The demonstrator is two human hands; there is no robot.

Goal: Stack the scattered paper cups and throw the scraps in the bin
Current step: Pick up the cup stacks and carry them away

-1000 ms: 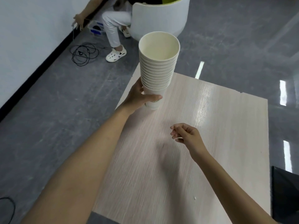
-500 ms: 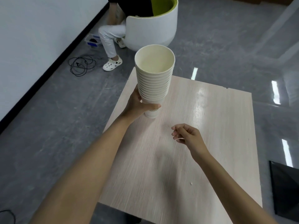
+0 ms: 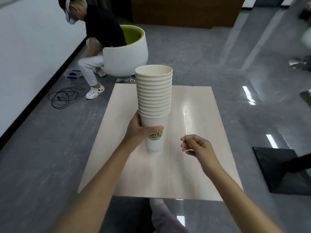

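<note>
One tall stack of paper cups [image 3: 154, 98] stands upright in the middle of the frame, more than ten round rims nested together. The bottom cup has a green round logo. The left hand [image 3: 139, 132] holds it low down, fingers and thumb curled round it. The right hand [image 3: 196, 145] hangs just to the right, fingers loosely bent, holding nothing. One tiny white scrap [image 3: 177, 159] lies on the pale wood-grain tabletop [image 3: 193, 179], which has bare room all around, out to its straight edges.

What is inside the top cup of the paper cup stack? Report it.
The tall stack of white paper cups, held by the left hand, shows only bare cream inner wall in its top cup. Nothing sticks out. The cup's floor is hidden behind its near rim.
</note>
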